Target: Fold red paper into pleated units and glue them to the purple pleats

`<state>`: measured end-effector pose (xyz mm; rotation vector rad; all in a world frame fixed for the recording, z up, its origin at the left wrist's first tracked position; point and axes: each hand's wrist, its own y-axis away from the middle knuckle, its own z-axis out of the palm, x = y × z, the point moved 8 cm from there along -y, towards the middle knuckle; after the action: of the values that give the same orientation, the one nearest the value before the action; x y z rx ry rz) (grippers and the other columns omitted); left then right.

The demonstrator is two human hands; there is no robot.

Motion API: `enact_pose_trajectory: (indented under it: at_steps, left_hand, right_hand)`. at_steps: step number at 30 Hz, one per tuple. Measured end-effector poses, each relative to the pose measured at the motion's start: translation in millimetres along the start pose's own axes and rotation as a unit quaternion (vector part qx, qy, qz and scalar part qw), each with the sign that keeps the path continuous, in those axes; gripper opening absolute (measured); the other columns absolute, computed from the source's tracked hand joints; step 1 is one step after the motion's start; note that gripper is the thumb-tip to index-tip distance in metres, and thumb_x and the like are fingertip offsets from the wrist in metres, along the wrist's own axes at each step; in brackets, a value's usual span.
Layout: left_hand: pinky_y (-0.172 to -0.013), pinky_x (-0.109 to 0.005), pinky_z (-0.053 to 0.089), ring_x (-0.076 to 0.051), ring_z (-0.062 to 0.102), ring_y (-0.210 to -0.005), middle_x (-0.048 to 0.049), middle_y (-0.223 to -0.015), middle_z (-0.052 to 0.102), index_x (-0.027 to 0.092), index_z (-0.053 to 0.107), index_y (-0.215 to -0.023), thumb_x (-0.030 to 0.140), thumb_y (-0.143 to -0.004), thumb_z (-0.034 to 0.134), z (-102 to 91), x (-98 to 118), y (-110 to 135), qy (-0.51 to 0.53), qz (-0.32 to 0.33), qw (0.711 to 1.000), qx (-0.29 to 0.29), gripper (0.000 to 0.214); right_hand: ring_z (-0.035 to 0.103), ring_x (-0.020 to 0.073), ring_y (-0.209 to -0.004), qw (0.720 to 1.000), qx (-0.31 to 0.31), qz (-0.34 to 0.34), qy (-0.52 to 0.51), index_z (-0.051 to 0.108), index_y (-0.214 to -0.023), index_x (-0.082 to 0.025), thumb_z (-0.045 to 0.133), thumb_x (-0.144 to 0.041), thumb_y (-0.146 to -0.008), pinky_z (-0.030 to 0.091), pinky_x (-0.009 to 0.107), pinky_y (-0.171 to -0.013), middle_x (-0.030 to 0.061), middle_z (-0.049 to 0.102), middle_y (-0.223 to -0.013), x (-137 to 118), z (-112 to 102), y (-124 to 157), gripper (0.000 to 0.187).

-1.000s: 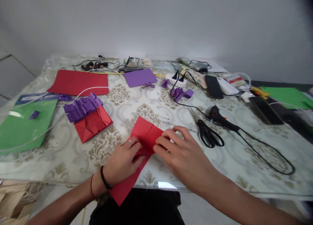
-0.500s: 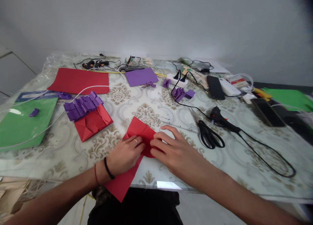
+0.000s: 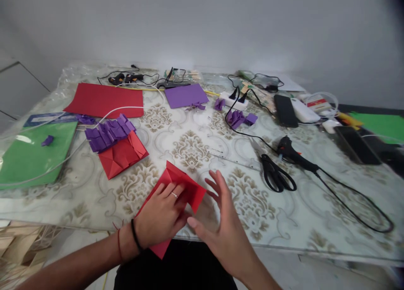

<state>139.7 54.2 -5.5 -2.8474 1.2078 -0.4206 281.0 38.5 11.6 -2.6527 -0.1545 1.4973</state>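
A folded red paper (image 3: 179,184) lies at the near edge of the table (image 3: 195,142), its lower corner hanging over the edge. My left hand (image 3: 160,216) lies flat on the paper, fingers stretched out and pressing it down; a ring is on one finger and bands are on the wrist. Just right of the paper, my right hand (image 3: 221,220) is lifted with fingers spread, holding nothing.
A folded red piece (image 3: 121,155) under purple pleated pieces (image 3: 109,132) lies to the left, beside green sheets (image 3: 30,153). Black scissors (image 3: 276,176) and a glue gun (image 3: 295,153) with its cable lie to the right. Red (image 3: 104,99) and purple (image 3: 186,94) sheets, phones and a power strip sit farther back.
My right hand has lifted off the red paper and drawn back toward me with fingers spread. The left hand has stayed on the paper, which has shifted nearer the edge.
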Motion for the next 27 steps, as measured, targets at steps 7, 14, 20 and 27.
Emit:
enact_pose_trajectory:
  at_steps: [7, 14, 20, 27]
  left_hand:
    - [-0.111, -0.055, 0.052, -0.037, 0.063, -0.132, -0.0206, -0.141, 0.069, 0.008, 0.065, -0.136, 0.038, -0.102, 0.062, -1.1, 5, 3, 0.017, 0.012, 0.999, 0.026, 0.045]
    - [-0.120, -0.053, 0.050, -0.032, 0.051, -0.151, -0.0176, -0.158, 0.058, 0.012, 0.046, -0.157, 0.033, -0.105, 0.057, -3.8, 11, 31, 0.063, 0.009, 0.998, 0.029, 0.057]
    - [-0.121, -0.051, 0.050, -0.032, 0.050, -0.152, -0.0194, -0.157, 0.058, 0.009, 0.052, -0.151, 0.028, -0.105, 0.055, -7.9, 19, 32, 0.060, 0.012, 0.998, 0.032, 0.049]
    - [-0.119, -0.053, 0.050, -0.033, 0.056, -0.146, -0.0190, -0.155, 0.061, 0.008, 0.053, -0.150, 0.035, -0.111, 0.048, -7.8, 7, 19, 0.047, -0.006, 0.999, 0.016, 0.048]
  right_hand:
    - [0.063, 0.0341, -0.136, 0.998, 0.042, -0.015, 0.049, 0.039, -0.157, -0.020, 0.058, -0.031, -0.102, 0.056, 0.057, -0.108, 0.0209, 0.063, -0.144, 18, 19, -5, 0.059]
    - [0.062, 0.0350, -0.129, 0.994, 0.042, -0.051, 0.092, 0.042, -0.155, -0.022, 0.053, -0.016, -0.094, 0.056, 0.059, -0.104, 0.0173, 0.065, -0.133, 14, 22, -4, 0.062]
    - [0.060, 0.0354, -0.126, 0.992, 0.051, -0.047, 0.106, 0.049, -0.149, -0.021, 0.052, -0.018, -0.097, 0.055, 0.058, -0.105, 0.0167, 0.065, -0.131, 13, 28, -13, 0.052]
    - [0.065, 0.0303, -0.120, 0.996, 0.044, -0.036, 0.075, 0.039, -0.159, -0.023, 0.056, -0.019, -0.099, 0.057, 0.054, -0.104, 0.0144, 0.066, -0.130, 19, 26, -16, 0.063]
